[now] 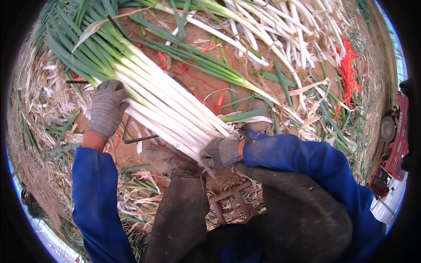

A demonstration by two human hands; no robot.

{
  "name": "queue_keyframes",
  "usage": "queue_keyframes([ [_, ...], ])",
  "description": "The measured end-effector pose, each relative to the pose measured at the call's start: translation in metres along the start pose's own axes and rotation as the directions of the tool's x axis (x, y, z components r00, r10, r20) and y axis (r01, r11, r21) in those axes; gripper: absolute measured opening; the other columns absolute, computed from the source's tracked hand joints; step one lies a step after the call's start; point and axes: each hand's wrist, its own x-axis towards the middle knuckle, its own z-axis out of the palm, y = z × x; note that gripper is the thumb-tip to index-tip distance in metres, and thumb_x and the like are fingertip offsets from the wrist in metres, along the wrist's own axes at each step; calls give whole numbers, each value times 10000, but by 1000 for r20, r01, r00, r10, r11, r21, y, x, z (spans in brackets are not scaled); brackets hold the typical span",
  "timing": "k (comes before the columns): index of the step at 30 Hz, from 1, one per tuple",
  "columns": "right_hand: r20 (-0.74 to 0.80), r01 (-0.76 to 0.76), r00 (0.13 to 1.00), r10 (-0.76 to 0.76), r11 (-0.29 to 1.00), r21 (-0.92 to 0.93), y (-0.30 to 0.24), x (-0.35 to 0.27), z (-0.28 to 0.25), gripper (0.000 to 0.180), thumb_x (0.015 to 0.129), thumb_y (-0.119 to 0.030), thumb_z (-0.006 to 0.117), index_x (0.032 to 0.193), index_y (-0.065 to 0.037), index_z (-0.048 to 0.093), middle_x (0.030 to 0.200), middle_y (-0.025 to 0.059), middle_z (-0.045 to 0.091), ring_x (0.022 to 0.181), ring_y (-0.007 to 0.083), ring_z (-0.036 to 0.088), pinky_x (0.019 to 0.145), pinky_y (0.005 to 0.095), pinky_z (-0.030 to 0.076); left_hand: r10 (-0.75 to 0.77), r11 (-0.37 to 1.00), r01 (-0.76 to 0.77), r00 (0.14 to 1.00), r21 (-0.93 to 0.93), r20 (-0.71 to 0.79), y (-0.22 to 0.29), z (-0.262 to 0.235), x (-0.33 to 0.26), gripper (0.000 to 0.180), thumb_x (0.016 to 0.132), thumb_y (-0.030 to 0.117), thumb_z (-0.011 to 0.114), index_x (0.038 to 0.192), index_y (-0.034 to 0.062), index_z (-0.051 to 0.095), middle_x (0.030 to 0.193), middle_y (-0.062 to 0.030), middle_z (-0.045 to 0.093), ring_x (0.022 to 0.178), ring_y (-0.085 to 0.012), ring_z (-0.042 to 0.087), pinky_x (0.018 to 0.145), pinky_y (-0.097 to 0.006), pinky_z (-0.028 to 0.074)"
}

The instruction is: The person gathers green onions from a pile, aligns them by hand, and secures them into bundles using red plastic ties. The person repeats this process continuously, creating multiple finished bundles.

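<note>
A thick bundle of long green onions [153, 94], white stalks with green tops, lies slanted across my lap from upper left to lower right. My left hand [106, 108], in a grey knit glove, presses against the bundle's left side near where white turns to green. My right hand [220, 152], gloved the same, grips the root end of the stalks. Both arms wear blue sleeves.
A pile of loose green onions [272, 26] lies on the brown soil ahead. Red ties [348, 65] sit at the right of the pile. Dry husks and leaves [48, 92] litter the ground. A low stool frame [232, 204] shows between my knees. A red vehicle [394, 144] stands far right.
</note>
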Motion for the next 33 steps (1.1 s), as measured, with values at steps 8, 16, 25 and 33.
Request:
queue_keyframes([
  [8, -402, -317, 680, 613, 741, 592, 78, -130, -26, 303, 968, -290, 528, 1062, -16, 619, 837, 107, 675, 829, 178, 666, 723, 311, 526, -80, 959, 26, 980, -281, -183, 6, -9, -9, 244, 731, 40, 699, 972, 30, 660, 1075, -130, 616, 1032, -318, 569, 928, -400, 457],
  [16, -782, -679, 554, 285, 698, -226, 123, -90, -85, 303, 862, -281, 622, 1043, -39, 630, 993, 176, 623, 956, 346, 607, 873, 442, 468, -254, 689, -71, 908, -722, -333, 75, -62, 21, 138, 859, 48, 649, 995, 29, 661, 1066, -108, 650, 1009, -220, 607, 899, -325, 462],
  [25, -984, -468, -6, 178, 869, 160, 108, -210, -166, 346, 924, -322, 613, 1092, -21, 643, 829, 73, 676, 723, 184, 654, 656, 312, 536, 91, 658, -293, 945, -694, -313, 138, -76, 38, 148, 811, 80, 692, 949, 44, 655, 977, -104, 661, 918, -281, 627, 806, -368, 509],
  [33, -899, 233, 390, 199, 923, 305, -58, -134, -229, 512, 946, -429, 562, 1165, 32, 594, 835, 61, 614, 632, 69, 574, 538, 189, 488, -16, 551, -79, 994, -831, -105, 212, -30, 73, 518, 871, 268, 692, 1290, 11, 527, 1148, -145, 636, 1087, -261, 609, 934, -345, 470],
])
